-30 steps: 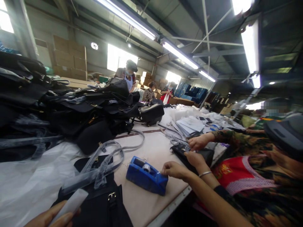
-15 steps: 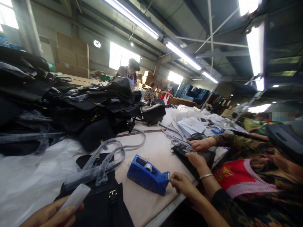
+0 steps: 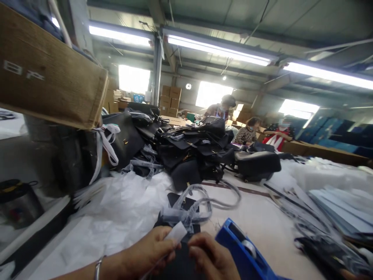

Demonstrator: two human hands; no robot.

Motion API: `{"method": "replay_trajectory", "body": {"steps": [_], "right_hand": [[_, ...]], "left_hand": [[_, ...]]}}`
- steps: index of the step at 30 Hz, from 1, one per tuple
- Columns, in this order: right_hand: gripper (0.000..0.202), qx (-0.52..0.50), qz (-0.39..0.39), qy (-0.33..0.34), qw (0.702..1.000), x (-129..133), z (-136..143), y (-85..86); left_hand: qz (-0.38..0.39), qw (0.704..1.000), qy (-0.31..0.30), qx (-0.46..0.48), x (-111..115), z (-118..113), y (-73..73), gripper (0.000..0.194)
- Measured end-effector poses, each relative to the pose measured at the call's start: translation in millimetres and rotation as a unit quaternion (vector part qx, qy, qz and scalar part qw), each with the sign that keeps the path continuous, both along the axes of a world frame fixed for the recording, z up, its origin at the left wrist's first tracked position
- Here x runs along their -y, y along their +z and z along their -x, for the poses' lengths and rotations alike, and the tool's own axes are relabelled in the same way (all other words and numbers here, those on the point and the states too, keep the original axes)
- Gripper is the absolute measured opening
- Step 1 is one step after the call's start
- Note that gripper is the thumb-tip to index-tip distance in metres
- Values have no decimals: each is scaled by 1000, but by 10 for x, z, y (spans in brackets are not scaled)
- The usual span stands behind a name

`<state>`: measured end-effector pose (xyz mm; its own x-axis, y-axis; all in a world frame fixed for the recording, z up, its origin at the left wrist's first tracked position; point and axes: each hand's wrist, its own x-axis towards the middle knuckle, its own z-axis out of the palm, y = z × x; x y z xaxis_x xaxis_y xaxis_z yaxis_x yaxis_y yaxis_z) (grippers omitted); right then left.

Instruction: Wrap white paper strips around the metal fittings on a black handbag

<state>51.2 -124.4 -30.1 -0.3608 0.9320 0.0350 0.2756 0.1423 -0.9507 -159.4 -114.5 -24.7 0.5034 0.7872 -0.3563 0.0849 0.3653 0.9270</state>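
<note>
We've got the left hand (image 3: pixel 151 249) pinching a white strip (image 3: pixel 176 232) at its lower end, right hand (image 3: pixel 211 258) closed just beside it — whether it grips anything, we can't tell. Best keep the strip taut and square over the black bag (image 3: pixel 182 225) — it sits between both hands, low centre, with the blue tape dispenser (image 3: pixel 241 252) just right on the tabletop (image 3: pixel 259 217).

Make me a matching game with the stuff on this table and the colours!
Things:
1. tape dispenser
2. pile of bags
3. strip pinched in the left hand
4. box at the upper left

Colours:
A. brown
B. white
C. blue
D. black

Pairs: 1-C, 2-D, 3-B, 4-A
</note>
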Motion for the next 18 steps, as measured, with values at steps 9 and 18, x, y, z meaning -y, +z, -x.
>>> {"method": "replay_trajectory", "body": {"steps": [9, 18], "right_hand": [[12, 83, -156, -47, 983, -137, 344, -151], [39, -22, 40, -95, 994, -225, 348, -213]], "left_hand": [[-173, 984, 15, -42, -6, 10, 39, 21], [-184, 982, -20, -28, 36, 80, 159, 15]]}}
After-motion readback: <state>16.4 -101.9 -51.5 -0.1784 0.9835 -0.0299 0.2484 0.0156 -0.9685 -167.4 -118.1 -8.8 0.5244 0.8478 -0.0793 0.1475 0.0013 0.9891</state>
